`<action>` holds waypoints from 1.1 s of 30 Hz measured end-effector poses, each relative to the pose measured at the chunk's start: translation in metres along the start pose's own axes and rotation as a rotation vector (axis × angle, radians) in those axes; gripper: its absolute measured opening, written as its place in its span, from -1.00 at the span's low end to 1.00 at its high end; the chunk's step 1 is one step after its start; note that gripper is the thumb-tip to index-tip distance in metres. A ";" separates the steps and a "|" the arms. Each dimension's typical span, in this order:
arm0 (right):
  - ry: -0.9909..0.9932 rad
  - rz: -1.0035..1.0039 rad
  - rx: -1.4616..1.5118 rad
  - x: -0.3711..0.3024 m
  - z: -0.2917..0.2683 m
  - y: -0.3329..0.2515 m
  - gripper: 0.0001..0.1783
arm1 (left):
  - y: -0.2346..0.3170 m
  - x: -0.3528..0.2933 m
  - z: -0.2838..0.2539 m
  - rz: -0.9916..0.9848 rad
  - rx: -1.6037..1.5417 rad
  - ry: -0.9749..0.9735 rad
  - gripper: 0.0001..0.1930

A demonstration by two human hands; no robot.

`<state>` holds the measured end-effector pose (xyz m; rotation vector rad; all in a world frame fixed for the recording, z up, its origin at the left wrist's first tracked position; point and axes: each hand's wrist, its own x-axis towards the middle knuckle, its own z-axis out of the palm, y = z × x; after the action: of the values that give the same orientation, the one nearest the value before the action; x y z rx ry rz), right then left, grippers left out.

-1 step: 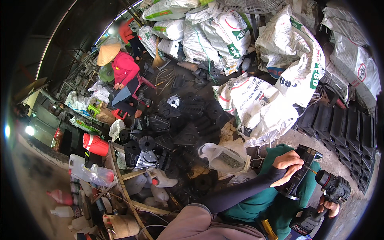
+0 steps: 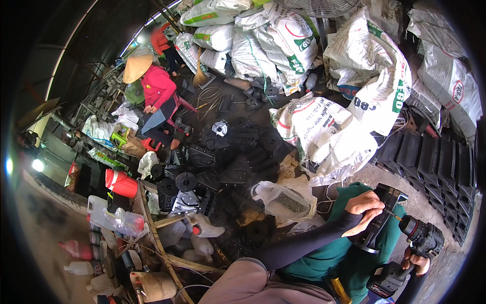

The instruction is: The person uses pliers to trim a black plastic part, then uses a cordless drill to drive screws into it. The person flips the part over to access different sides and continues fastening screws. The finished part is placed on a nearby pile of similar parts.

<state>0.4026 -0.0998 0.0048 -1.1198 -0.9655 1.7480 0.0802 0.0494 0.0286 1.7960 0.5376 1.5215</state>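
My left hand [image 2: 365,210] grips a black moulded plastic part [image 2: 370,234] that rests over my green-clad leg. Its fingers wrap over the upper edge. At the lower right, my right hand [image 2: 416,261] is closed round the handle of a black cordless drill [image 2: 422,237], whose battery hangs toward the bottom. The drill's thin bit [image 2: 394,216] points up and left at the part; whether its tip touches the part is too small to tell. Left of my knee stands an open clear plastic bag [image 2: 283,205] with many small grey pieces inside.
Black plastic parts [image 2: 238,169] lie heaped on the floor ahead. Stacked black parts [image 2: 430,167] stand at right, below white sacks [image 2: 377,76]. Left are a wooden frame [image 2: 157,243], bottles and a red bucket [image 2: 121,183]. A person in a conical hat [image 2: 159,83] sits farther off.
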 end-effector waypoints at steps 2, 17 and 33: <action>-0.009 -0.001 -0.003 0.002 0.001 -0.005 -0.54 | -0.003 0.002 -0.001 0.000 0.007 -0.006 -0.80; 0.015 0.040 -0.052 -0.003 -0.009 0.003 -0.62 | 0.004 0.008 -0.008 -0.025 0.065 -0.020 -0.87; 0.062 -0.063 -0.057 -0.009 -0.011 0.013 -0.61 | -0.023 0.064 0.009 -0.507 -0.184 -0.477 -0.70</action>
<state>0.4123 -0.1105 -0.0076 -1.1613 -1.0074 1.6350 0.1062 0.1082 0.0540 1.6401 0.5377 0.7433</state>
